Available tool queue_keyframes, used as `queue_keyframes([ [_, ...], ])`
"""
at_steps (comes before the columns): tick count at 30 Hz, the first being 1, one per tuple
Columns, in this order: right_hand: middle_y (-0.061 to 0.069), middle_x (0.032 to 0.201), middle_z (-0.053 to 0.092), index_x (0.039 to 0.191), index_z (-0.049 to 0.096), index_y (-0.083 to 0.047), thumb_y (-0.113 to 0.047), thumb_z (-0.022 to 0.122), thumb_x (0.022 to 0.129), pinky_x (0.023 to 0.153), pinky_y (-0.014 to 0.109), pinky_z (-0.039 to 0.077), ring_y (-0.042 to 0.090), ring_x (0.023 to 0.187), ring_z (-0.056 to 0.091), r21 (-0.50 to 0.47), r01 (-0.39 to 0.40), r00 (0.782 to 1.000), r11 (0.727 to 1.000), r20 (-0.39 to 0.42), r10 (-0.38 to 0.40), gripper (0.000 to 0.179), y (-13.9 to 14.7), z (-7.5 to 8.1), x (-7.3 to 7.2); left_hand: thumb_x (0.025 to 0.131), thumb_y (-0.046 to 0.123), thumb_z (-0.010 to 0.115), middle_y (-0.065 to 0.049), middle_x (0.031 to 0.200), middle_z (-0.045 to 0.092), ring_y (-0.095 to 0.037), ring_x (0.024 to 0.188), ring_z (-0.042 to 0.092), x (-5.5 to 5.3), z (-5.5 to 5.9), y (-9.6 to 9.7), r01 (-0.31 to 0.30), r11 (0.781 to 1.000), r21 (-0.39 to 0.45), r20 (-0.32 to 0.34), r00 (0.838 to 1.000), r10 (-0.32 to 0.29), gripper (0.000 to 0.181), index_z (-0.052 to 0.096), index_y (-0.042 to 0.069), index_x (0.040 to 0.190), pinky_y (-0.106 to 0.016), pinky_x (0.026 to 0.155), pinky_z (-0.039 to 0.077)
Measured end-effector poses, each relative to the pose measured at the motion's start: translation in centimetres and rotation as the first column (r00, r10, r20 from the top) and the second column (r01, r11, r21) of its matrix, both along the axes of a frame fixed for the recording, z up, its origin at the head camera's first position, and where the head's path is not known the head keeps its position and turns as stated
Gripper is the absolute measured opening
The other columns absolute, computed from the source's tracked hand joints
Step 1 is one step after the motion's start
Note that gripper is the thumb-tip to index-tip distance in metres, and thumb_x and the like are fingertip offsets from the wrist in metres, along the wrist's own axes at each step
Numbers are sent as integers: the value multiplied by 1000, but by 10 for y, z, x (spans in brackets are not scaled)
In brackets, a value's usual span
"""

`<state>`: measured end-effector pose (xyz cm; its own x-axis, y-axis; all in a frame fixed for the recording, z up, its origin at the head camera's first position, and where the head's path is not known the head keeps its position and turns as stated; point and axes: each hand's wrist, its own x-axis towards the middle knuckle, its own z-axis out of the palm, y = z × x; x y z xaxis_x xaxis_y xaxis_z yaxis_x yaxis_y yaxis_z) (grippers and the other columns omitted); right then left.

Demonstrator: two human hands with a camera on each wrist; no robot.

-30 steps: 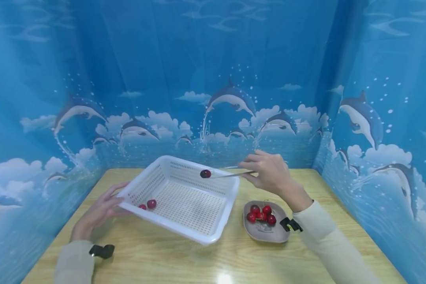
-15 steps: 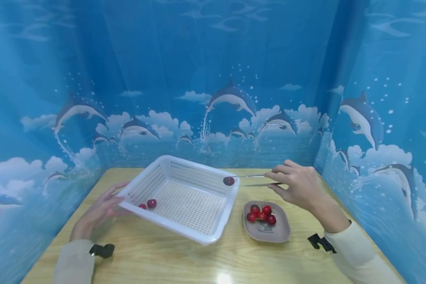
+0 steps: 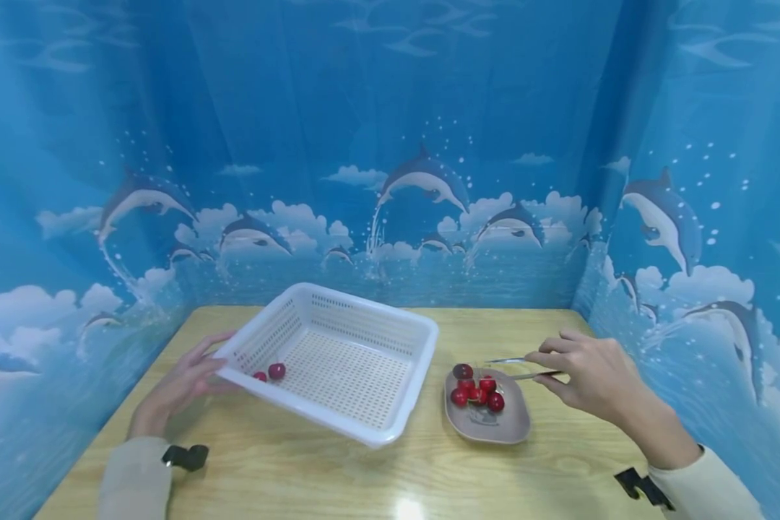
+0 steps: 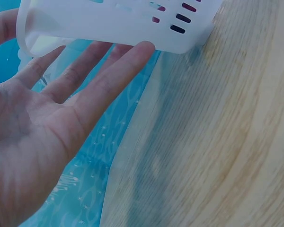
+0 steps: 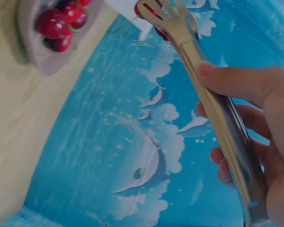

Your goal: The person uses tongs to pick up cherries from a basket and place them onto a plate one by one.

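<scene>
My left hand (image 3: 185,383) grips the left corner of a white plastic basket (image 3: 299,406), thumb over the rim and fingers underneath. Two red cherries (image 3: 276,371) lie inside, near that corner. My right hand (image 3: 594,375) holds metal tongs (image 5: 206,94), thumb on one arm and fingers on the other. A dark cherry (image 3: 463,371) is between the tongs' tips, over the far edge of a small brownish plate (image 3: 503,430). Several more cherries (image 5: 52,23) lie on that plate, some with stems.
The wooden table (image 3: 286,477) runs under everything. Blue curtains (image 3: 390,217) printed with dolphins and clouds close it in at the back and both sides. The plate stands just right of the basket.
My right hand has moved right and down, carrying the tongs and cherry from above the basket to above the plate. My left hand and the basket have hardly moved.
</scene>
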<state>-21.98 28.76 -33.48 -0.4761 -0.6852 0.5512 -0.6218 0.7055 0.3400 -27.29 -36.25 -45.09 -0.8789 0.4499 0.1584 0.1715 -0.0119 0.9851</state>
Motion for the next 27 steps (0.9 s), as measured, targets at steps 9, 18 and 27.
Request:
queue_keyframes([
  [9,-12,79,68,90,83,-28,-28,98,60,41,13,29,6,65,53,53,50,994,997,89,-55,34,7,-17,-1,110,6,37,10,142,55,-14,121,67,-1,-2,-2,-1,1000,2,8,1000,1,57,22,15,164,-50,99,61],
  [18,-14,80,68,92,82,-30,-29,96,64,43,17,35,6,67,56,83,43,983,996,173,-57,31,6,-24,-5,111,7,38,11,141,55,-14,121,67,0,0,0,-16,1000,-14,13,1000,16,56,23,15,164,-51,99,61],
  [27,-15,79,68,92,83,-30,-30,96,64,43,15,31,5,66,55,91,67,974,994,209,-85,31,3,-25,-6,111,8,38,11,141,56,-14,122,67,1,2,1,-13,1000,-8,17,1000,14,56,23,15,164,-50,99,61],
])
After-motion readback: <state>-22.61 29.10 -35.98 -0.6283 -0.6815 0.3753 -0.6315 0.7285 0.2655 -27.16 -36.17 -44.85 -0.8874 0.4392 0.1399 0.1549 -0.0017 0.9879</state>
